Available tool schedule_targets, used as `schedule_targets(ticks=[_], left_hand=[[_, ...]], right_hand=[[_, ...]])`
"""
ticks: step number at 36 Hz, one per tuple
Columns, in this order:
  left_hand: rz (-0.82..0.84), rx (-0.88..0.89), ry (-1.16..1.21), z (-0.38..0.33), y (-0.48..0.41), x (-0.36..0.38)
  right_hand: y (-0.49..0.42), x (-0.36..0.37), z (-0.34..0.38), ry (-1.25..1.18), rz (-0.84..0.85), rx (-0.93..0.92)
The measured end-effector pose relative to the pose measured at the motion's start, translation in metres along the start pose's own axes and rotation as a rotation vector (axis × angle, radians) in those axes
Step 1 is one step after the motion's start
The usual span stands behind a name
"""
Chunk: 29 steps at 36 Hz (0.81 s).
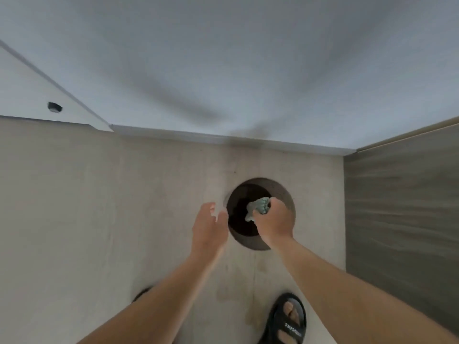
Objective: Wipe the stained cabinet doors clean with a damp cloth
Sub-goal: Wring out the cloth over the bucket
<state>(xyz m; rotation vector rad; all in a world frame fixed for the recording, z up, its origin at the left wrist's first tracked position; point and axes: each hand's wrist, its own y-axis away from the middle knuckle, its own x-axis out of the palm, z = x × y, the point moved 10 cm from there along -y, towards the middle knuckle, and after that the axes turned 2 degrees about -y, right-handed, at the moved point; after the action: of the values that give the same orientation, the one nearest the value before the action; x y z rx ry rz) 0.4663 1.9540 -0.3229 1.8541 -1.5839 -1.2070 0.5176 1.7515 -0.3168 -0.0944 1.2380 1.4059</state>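
- Your right hand (274, 219) held a bunched teal cloth (259, 207); its fingers (273, 203) were curled tight round it, with the cloth bulging out past the knuckles.
- The cloth was over the mouth of a dark round bucket (285, 194) that stood on the floor (99, 207). You couldn't tell whether the cloth touched the bucket's inside.
- Your left hand (207, 227) hovered just beside the bucket's left rim, holding nothing. Its fingers (211, 208) were loosely spread and a bit blurred, with the palm turned toward the bucket.
- Both forearms were bare and reached forward from the bottom of the view.
- Your right foot in a black sandal (289, 321) was on the floor near the bucket, below your right arm. A second dark sandal (141, 292) peeked out mostly hidden behind your left forearm.
- A broad white front (223, 70) rose beyond the bucket, with soft shadows across it. Stains weren't readable at that blur.
- A white side panel (29, 95) on the left carried a small dark round fitting (54, 107).
- A grey-brown panel (402, 194) ran along the right, meeting the floor beside the bucket.
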Motion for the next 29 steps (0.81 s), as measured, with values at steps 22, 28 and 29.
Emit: schedule_targets(ticks=[22, 28, 29], left_hand=[[0.201, 0.106, 0.058, 0.026, -0.067, 0.060], [0.169, 0.072, 0.025, 0.024, -0.065, 0.052], [0.120, 0.065, 0.003, 0.026, -0.063, 0.047]], right_hand=[[-0.081, 0.151, -0.055, 0.563, 0.403, -0.174], [-0.088, 0.118, -0.056, 0.343, 0.235, -0.061], [-0.086, 0.116, -0.061, 0.245, 0.246, -0.015]])
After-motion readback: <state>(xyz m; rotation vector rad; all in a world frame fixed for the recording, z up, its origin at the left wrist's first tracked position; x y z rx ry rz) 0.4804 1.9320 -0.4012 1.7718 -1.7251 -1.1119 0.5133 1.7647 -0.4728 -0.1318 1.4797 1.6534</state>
